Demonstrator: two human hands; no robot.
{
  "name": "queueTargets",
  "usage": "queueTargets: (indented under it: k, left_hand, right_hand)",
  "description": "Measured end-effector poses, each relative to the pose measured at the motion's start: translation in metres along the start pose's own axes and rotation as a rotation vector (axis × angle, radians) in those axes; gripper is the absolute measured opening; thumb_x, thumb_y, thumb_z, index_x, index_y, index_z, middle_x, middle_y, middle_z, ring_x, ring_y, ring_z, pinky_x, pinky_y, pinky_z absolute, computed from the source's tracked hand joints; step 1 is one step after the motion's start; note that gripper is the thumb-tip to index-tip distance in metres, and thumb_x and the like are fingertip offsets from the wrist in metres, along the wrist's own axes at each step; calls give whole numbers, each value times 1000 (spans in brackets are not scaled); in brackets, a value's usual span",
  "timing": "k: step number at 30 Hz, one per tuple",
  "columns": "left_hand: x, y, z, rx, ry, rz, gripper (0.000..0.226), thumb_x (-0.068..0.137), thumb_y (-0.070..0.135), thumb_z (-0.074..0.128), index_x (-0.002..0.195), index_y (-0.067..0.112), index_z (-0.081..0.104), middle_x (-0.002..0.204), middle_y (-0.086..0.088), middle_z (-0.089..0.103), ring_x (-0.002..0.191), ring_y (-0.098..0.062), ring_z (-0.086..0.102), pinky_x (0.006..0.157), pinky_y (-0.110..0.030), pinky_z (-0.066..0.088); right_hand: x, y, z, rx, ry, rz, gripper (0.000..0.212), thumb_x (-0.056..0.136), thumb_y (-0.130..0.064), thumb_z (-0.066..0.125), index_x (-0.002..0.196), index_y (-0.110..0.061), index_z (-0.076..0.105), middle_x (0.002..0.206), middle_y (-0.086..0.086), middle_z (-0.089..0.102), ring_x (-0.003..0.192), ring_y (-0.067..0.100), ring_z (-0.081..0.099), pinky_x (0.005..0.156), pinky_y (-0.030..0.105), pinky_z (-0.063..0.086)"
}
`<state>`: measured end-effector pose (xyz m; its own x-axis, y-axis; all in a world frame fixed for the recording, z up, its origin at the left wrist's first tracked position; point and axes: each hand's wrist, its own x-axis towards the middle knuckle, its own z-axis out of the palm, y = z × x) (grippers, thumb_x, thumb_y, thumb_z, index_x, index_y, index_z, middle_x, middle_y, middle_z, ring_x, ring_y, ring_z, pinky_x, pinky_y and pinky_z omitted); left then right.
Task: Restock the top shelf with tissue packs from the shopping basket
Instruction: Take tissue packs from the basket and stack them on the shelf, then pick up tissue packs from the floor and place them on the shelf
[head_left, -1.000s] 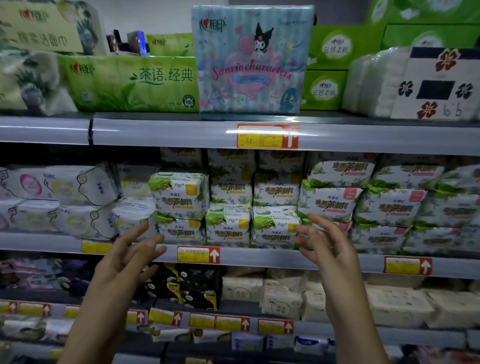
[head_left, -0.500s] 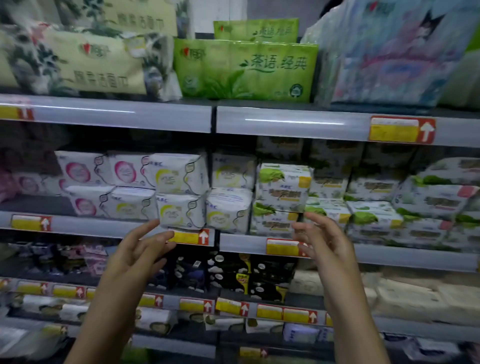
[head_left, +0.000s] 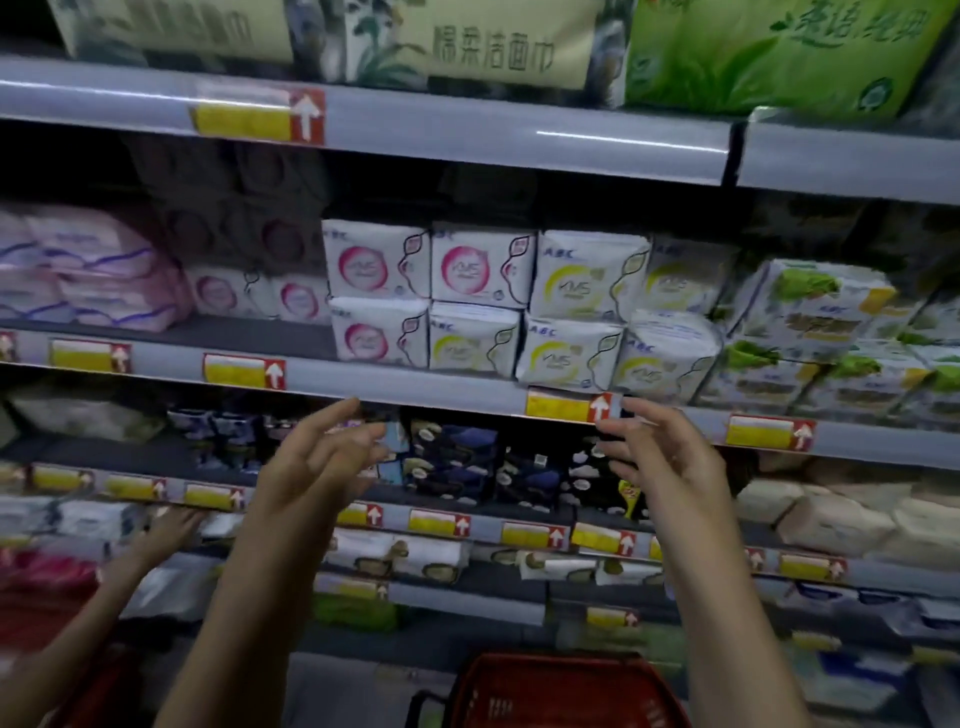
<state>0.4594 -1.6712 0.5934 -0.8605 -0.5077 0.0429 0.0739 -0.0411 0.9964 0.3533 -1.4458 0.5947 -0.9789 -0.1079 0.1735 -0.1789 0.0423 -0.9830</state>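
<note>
My left hand and my right hand are raised in front of the middle shelves, fingers spread, holding nothing. The top shelf runs across the upper view and carries beige tissue packs and a green tissue pack. The red shopping basket sits low at the bottom centre, between my forearms; its contents are not visible.
White and pink pad packs fill the second shelf, green-printed packs to the right. Dark packs sit on the shelf below. Another person's hand reaches onto a lower shelf at the left.
The view has swung left and down: the blue cartoon pack has left the frame, the red basket and another person's hand have come into view. Both my hands stay open and empty.
</note>
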Motion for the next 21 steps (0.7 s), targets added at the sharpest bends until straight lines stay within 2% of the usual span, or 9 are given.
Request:
queueTargets:
  k: [2, 4, 8, 12, 15, 16, 19, 21]
  left_hand:
    - [-6, -5, -18, 0, 4, -7, 35, 80, 34, 69, 114, 36, 59, 106, 14, 72, 102, -5, 67, 85, -29, 48]
    - [-11, -10, -34, -29, 39, -40, 33, 85, 33, 67, 117, 34, 60, 106, 13, 72, 102, -4, 66, 89, -31, 48]
    - [-17, -16, -55, -70, 89, -53, 52, 53, 59, 69, 102, 42, 66, 104, 8, 72, 100, -7, 68, 87, -33, 48]
    - [-21, -27, -64, -71, 112, -48, 67, 40, 72, 77, 99, 42, 67, 105, 5, 72, 99, -8, 68, 85, -31, 48]
    - [-21, -41, -60, -45, 125, -66, 38, 64, 49, 72, 101, 41, 66, 104, 5, 72, 102, -10, 67, 82, -28, 48]
    - [-19, -45, -58, -24, 124, -76, 35, 69, 45, 67, 103, 41, 65, 107, 3, 71, 103, -11, 66, 84, -29, 49]
    - [-9, -63, -57, 56, 116, -77, 33, 69, 52, 67, 101, 51, 64, 112, 4, 68, 106, -10, 65, 88, -31, 49]
    - [-5, -80, -59, 76, 118, -83, 35, 71, 52, 66, 106, 47, 62, 112, 4, 68, 105, -8, 65, 87, -29, 50]
  right_hand:
    - [-7, 3, 19, -23, -14, 11, 15, 95, -26, 50, 103, -33, 60, 95, -13, 71, 88, 4, 67, 82, 27, 50]
    - [-13, 5, 34, -44, -32, 14, 15, 95, -25, 50, 101, -34, 60, 95, -16, 71, 88, 4, 67, 83, 28, 50]
    - [-21, 6, 54, -83, -74, -3, 16, 95, -23, 49, 100, -35, 59, 92, -18, 70, 87, 1, 67, 78, 23, 49]
    - [-24, 16, 64, -101, -86, -1, 16, 95, -20, 49, 100, -32, 59, 92, -11, 70, 84, 2, 67, 81, 27, 52]
    - [-20, 26, 70, -116, -118, 14, 15, 95, -22, 49, 101, -31, 60, 95, -11, 70, 86, 1, 67, 83, 27, 51]
    - [-16, 30, 73, -126, -132, 18, 15, 95, -22, 49, 101, -32, 60, 96, -11, 69, 86, 1, 67, 83, 27, 51]
    - [-8, 49, 81, -149, -161, 31, 16, 97, -23, 48, 100, -35, 59, 96, -13, 69, 88, 2, 66, 83, 26, 52]
    - [-8, 68, 87, -167, -173, 34, 16, 97, -24, 48, 99, -36, 58, 97, -14, 68, 89, 2, 66, 82, 25, 50]
